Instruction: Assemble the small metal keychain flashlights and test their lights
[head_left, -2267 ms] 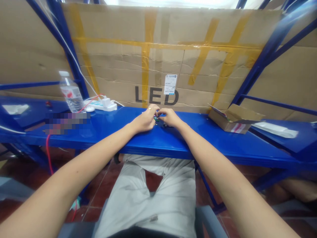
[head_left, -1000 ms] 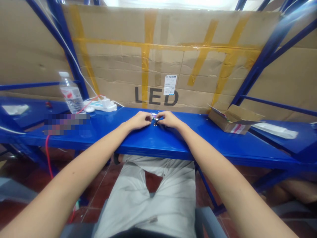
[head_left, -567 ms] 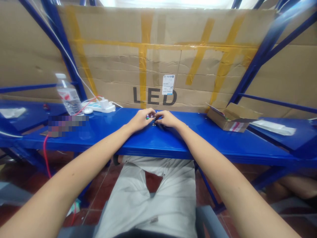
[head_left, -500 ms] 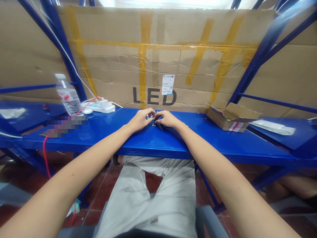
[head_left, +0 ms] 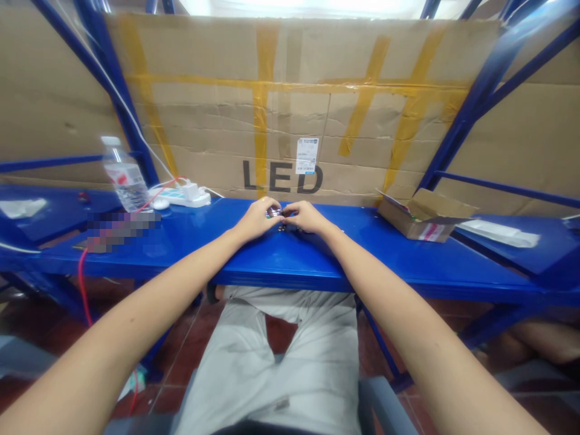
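Over the middle of the blue table (head_left: 290,260), my left hand (head_left: 256,220) is closed around a small shiny metallic piece (head_left: 274,212), its kind too small to make out. My right hand (head_left: 306,216) meets it from the right, thumb and fingertips pinched together against the piece's right end. Whether the right fingers hold a separate part is hidden. Just below the fingertips, tiny brass-coloured bits (head_left: 282,228) lie on the tabletop.
An open cardboard box (head_left: 421,214) stands to the right, with white paper (head_left: 501,232) beyond it. A water bottle (head_left: 125,175), a white power strip (head_left: 181,194) and a red cable (head_left: 82,284) are on the left. A large cardboard sheet (head_left: 203,133) backs the table.
The shiny piece has turned a little in my left fingers and shows more of its silvery side. Both hands stay in nearly the same place.
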Demonstrator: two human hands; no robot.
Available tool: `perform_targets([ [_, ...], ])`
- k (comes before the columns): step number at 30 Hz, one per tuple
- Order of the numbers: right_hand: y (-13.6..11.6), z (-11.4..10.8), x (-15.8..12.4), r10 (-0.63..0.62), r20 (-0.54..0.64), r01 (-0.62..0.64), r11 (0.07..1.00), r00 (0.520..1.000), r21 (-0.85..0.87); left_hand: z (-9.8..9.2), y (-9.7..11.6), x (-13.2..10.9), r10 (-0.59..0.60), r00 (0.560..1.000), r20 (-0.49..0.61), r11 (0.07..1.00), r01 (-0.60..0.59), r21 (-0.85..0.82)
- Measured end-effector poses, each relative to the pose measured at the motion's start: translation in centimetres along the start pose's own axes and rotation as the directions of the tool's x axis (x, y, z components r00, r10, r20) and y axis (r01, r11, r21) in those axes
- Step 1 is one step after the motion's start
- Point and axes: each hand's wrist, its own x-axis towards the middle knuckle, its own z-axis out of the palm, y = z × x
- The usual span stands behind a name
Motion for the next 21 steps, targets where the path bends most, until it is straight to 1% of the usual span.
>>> perform_targets([
  [2,-0.1,0.0,0.0,0.003,-0.002,-0.003,1.000,1.000,0.004,0.0,-0.1,0.1,-0.082,0.996,-0.017,0.995,0.081,-0.063],
  [3,-0.3,0.1,0.1,0.008,-0.010,-0.008,1.000,1.000,0.005,0.0,-0.2,0.2,-0.134,0.991,-0.018,0.983,0.131,-0.126],
  [5,-0.6,0.2,0.1,0.018,-0.047,-0.017,1.000,0.999,0.012,0.0,-0.3,0.3,-0.242,0.970,0.009,0.930,0.235,-0.281],
  [7,-1.0,0.3,0.1,0.021,-0.079,-0.020,1.000,0.997,0.008,-0.1,-0.4,0.3,-0.311,0.948,0.061,0.861,0.308,-0.405],
  [9,-1.3,0.0,0.1,0.030,-0.082,-0.033,0.999,0.996,-0.036,0.0,-0.5,0.4,-0.328,0.941,0.077,0.823,0.325,-0.466],
  [11,-1.4,-0.6,0.0,0.047,-0.075,-0.055,0.992,0.996,-0.112,0.1,-0.6,0.5,-0.342,0.939,0.049,0.796,0.316,-0.517],
  [12,-1.4,-1.1,0.0,0.058,-0.083,-0.070,0.986,0.995,-0.153,0.2,-0.6,0.6,-0.364,0.931,0.034,0.768,0.321,-0.555],
  [15,-1.2,-2.5,-0.4,0.130,-0.112,-0.152,0.962,0.985,-0.227,0.3,-0.4,0.7,-0.466,0.884,0.046,0.633,0.369,-0.681],
  [17,-1.0,-3.1,-0.6,0.201,-0.057,-0.209,0.937,0.978,-0.281,0.4,-0.3,0.8,-0.501,0.862,0.077,0.564,0.393,-0.726],
  [19,-0.8,-3.2,-0.8,0.276,0.034,-0.250,0.911,0.961,-0.329,0.5,-0.2,0.8,-0.502,0.860,0.092,0.539,0.394,-0.744],
  [21,-0.6,-3.0,-0.8,0.331,0.106,-0.275,0.893,0.938,-0.356,0.7,-0.3,0.8,-0.495,0.864,0.095,0.535,0.389,-0.750],
])
